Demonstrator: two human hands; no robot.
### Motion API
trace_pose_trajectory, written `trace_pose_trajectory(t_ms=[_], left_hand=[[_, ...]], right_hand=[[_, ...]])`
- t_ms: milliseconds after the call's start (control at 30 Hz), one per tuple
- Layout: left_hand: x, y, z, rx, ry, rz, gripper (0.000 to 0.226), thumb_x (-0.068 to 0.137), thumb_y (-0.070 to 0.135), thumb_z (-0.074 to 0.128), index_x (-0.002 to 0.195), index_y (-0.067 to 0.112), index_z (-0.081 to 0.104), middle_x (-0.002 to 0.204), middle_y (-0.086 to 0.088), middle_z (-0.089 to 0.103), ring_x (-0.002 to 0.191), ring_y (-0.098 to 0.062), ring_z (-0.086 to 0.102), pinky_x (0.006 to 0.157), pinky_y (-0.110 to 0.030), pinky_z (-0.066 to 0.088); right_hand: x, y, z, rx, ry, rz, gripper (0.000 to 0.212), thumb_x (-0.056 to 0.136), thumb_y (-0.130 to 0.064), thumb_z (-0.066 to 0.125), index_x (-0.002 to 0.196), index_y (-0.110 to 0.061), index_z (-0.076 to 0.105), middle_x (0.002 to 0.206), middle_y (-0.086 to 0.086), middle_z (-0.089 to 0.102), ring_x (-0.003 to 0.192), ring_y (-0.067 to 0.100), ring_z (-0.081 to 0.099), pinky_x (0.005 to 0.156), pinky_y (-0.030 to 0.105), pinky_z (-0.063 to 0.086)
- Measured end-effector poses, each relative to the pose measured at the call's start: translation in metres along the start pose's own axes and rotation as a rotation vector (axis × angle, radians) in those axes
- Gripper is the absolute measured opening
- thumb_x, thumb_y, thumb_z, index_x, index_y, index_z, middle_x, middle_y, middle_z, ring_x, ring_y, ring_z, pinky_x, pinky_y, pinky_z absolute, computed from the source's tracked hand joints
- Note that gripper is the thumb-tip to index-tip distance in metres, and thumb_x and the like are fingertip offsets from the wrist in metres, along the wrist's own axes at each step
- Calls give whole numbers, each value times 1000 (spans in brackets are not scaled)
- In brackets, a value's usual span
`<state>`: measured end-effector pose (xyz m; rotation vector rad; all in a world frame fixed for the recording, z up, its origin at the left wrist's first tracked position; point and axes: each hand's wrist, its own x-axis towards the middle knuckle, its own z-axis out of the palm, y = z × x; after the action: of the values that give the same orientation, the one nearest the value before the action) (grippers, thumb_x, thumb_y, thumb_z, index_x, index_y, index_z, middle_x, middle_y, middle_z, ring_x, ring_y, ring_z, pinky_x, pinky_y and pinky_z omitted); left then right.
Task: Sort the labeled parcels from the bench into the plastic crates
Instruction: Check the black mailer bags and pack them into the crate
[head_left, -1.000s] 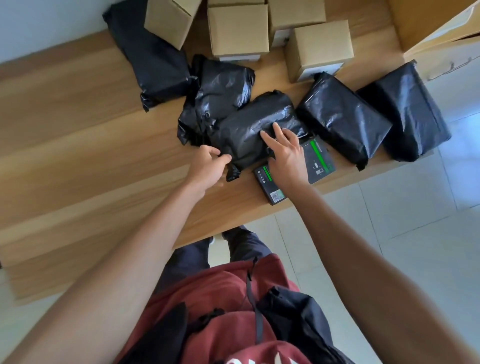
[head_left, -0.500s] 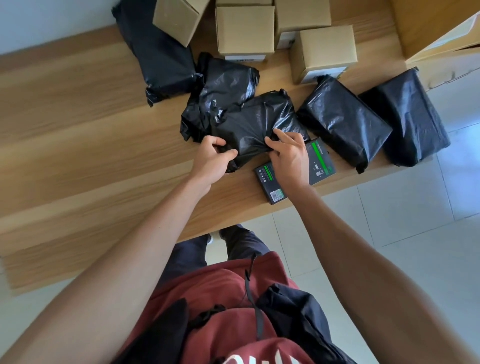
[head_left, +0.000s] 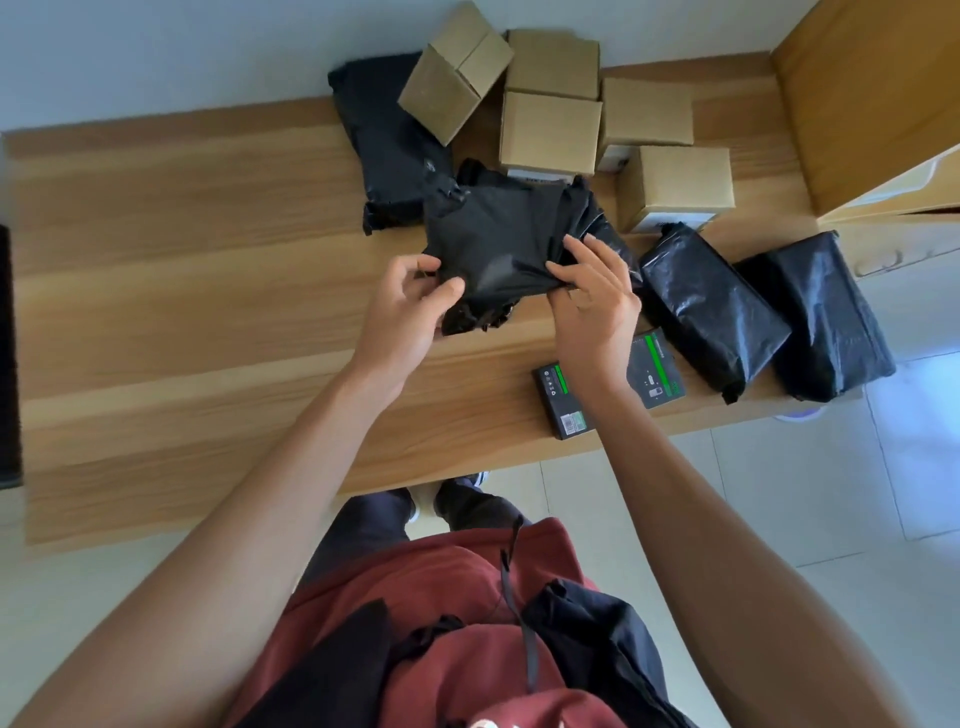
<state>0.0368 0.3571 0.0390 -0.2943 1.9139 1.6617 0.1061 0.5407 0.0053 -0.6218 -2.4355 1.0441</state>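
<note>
Gripping black parcel (head_left: 498, 244) | fingers (head_left: 415, 270) on both ends (above bench (head_left: 208, 291))

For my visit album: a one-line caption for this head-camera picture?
Both hands, left and right, grip a black bagged parcel above the wooden bench.

We note a black plastic-wrapped parcel (head_left: 493, 244), crumpled and tilted, above the bench (head_left: 182, 291) near its far edge, pinched at both near corners.
</note>
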Motion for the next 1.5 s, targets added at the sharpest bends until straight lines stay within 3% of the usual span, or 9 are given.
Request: trace_pose_trajectory(t_ms=[167, 333, 500, 600, 700, 900, 1100, 1333, 1500], left_hand=[[-15, 24, -30, -112, 64, 105, 32, 104, 19, 62, 135, 17, 55, 108, 6, 78, 96, -15, 77, 84, -44, 62], [-21, 30, -60, -12, 112, 181, 37, 101, 17, 65, 136, 21, 57, 120, 3, 74, 106, -15, 74, 93, -48, 61], [-23, 40, -74, 62, 132, 280, 47, 95, 29, 72, 139, 27, 57, 130, 14, 68, 119, -5, 65, 100, -43, 57], [-24, 44, -75, 104, 69, 340, 52, 92, 31, 74, 141, 24, 57, 131, 12, 69, 122, -6, 64, 107, -43, 53], [-25, 44, -75, 154, 41, 336, 66, 83, 47, 74, 143, 27, 55, 134, 14, 67, 127, -10, 62, 107, -46, 53], [-23, 47, -79, 172, 76, 330, 57, 92, 30, 77, 143, 28, 51, 129, 10, 66, 119, -14, 64, 97, -44, 60], [-21, 59, -85, 39, 99, 337, 52, 90, 15, 79, 137, 25, 60, 109, 10, 72, 100, -7, 73, 79, -26, 61], [-21, 67, -113, 117, 56, 434, 45, 94, 11, 74, 134, 29, 66, 109, 14, 77, 103, -7, 72, 79, -27, 62], [-2, 78, -145, 517, 46, 520, 51, 91, 9, 73, 137, 31, 68, 115, 16, 71, 109, -5, 67, 90, -23, 50]], right_hand=[[20, -42, -3, 285, 22, 278, 27, 93, -5, 70, 118, -13, 79, 123, -1, 75, 119, 4, 66, 106, 34, 54], [30, -79, -8, 434, -43, 277, 7, 96, -15, 73, 91, -18, 76, 83, -5, 75, 77, 6, 66, 75, 27, 54], [44, -102, -4, 612, -182, 362, 9, 102, -14, 65, 100, -10, 72, 96, 9, 79, 92, 25, 76, 84, 45, 63], [47, -112, 0, 688, -283, 458, 13, 105, -13, 59, 105, -6, 70, 94, 3, 80, 85, 17, 76, 76, 39, 61], [48, -120, 4, 738, -393, 584, 18, 108, -18, 54, 111, -8, 68, 94, 4, 78, 82, 19, 74, 81, 51, 62], [55, -129, 2, 716, -485, 750, 25, 112, -17, 43, 114, -10, 67, 89, 4, 78, 75, 22, 75, 54, 35, 59], [55, -132, 4, 761, -538, 756, 31, 110, -15, 41, 115, -10, 70, 110, 13, 78, 101, 34, 75, 85, 63, 61], [51, -139, -2, 557, -373, 606, 25, 104, -15, 57, 126, -26, 63, 113, -3, 77, 102, 17, 74, 83, 45, 57], [48, -151, -15, 247, -132, 201, 49, 101, -18, 60, 147, -30, 48, 138, -11, 61, 121, 5, 61, 104, 37, 54]])
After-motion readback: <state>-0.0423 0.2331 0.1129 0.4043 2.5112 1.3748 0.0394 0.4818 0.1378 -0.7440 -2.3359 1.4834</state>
